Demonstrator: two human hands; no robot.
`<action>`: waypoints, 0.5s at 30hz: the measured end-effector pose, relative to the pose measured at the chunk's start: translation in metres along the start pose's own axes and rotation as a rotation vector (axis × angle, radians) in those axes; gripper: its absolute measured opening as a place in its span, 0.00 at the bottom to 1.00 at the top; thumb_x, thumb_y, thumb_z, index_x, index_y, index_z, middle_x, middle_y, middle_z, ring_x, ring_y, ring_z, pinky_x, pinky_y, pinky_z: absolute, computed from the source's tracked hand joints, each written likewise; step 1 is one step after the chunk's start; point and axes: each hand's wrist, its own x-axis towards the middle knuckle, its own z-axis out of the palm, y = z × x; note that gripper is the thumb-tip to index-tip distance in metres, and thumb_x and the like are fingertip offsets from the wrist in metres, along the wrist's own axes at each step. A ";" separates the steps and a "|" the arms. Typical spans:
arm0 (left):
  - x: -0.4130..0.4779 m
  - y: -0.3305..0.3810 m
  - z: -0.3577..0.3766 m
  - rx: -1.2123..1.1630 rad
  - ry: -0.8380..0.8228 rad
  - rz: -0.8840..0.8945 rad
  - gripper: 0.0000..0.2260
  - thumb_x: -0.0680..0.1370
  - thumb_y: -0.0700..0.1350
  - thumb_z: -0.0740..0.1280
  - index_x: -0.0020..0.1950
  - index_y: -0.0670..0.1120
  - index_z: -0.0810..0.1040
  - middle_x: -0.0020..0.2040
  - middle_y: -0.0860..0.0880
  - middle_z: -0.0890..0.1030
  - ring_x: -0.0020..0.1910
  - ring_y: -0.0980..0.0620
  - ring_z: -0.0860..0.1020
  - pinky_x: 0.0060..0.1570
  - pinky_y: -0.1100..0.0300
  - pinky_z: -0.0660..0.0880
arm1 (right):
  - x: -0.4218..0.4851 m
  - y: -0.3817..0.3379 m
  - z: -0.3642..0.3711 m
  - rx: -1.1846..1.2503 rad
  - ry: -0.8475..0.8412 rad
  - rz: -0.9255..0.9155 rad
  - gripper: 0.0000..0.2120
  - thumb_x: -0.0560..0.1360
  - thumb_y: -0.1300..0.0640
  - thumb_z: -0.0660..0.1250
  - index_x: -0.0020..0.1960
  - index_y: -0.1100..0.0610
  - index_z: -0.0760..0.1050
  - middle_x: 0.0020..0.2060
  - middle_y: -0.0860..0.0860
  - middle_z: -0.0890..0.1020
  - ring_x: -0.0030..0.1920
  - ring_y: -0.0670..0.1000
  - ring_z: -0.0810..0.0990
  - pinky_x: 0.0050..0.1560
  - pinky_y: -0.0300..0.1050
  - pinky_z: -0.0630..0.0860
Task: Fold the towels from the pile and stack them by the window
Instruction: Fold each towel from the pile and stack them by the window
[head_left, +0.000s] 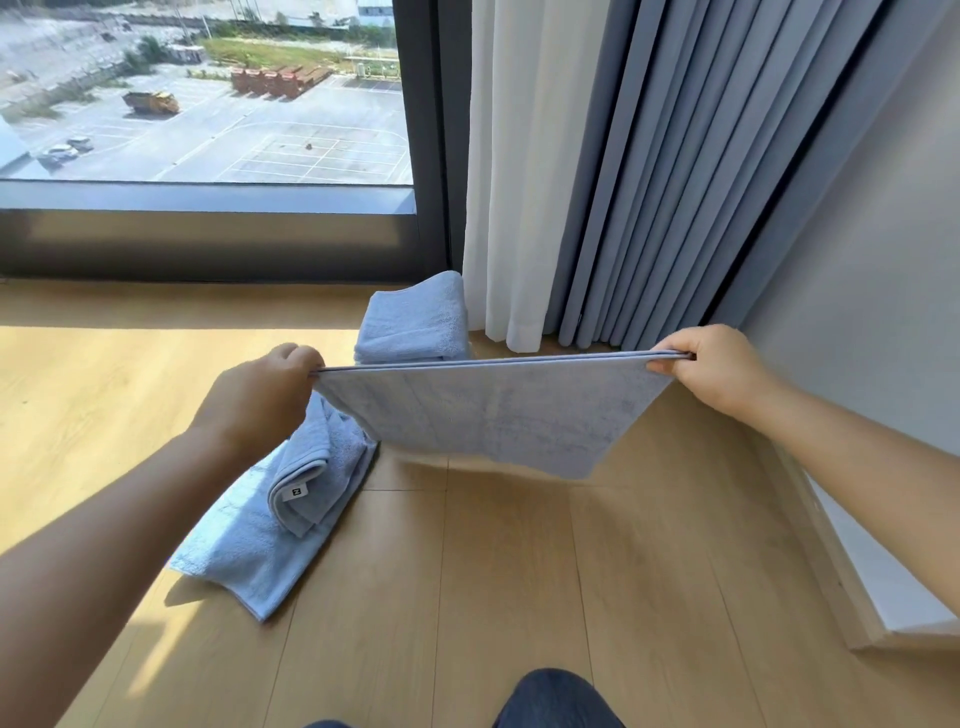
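the left hand (260, 400) and the right hand (711, 371) hold a blue towel (493, 415) up in the air, a little way back from the window (208, 104). each hand pinches one top corner, fingers curled tight on the doubled edge. the towel is pulled flat and hangs above the wood floor (519, 571). the stack of folded towels (415, 322) sits right under the window's right end, where the white curtain (519, 182) hangs. the pile of loose towels (291, 499) lies farther back from the window, below the left hand.
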 end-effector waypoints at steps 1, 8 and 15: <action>-0.011 0.000 0.005 -0.015 -0.011 0.030 0.09 0.74 0.32 0.63 0.52 0.38 0.77 0.48 0.41 0.80 0.34 0.37 0.78 0.32 0.55 0.67 | -0.006 0.004 0.004 0.002 -0.019 0.013 0.06 0.75 0.62 0.66 0.48 0.62 0.81 0.37 0.54 0.78 0.34 0.47 0.71 0.34 0.38 0.65; -0.108 0.000 0.048 -0.146 -0.138 0.230 0.04 0.67 0.47 0.55 0.36 0.50 0.69 0.28 0.51 0.76 0.18 0.50 0.74 0.20 0.73 0.52 | -0.081 0.056 0.070 0.006 -0.233 0.054 0.07 0.72 0.64 0.66 0.45 0.60 0.83 0.28 0.39 0.77 0.44 0.51 0.74 0.43 0.32 0.66; -0.164 0.007 0.121 0.005 -0.513 0.154 0.11 0.63 0.43 0.74 0.37 0.53 0.72 0.33 0.56 0.77 0.24 0.56 0.75 0.23 0.70 0.43 | -0.137 0.105 0.154 0.030 -0.371 0.186 0.25 0.70 0.71 0.64 0.32 0.39 0.69 0.33 0.24 0.75 0.41 0.45 0.69 0.41 0.27 0.64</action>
